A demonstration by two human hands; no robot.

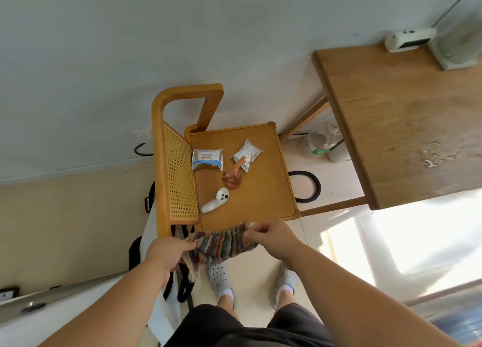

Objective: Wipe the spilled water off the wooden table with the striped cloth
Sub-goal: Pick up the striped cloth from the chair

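Both hands stretch soft, crumpled striped cloth above the floor.

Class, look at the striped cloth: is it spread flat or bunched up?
Bunched: the striped cloth hangs gathered in folds between the left hand and right hand.

A side table is standing left of the wooden table, with two packets lying on its far part, a pump bottle sitting just nearer, and a controller lying nearest. The cloth is hanging at its near edge, between the left hand and right hand. Spilled water is sitting on the wooden table's near right part
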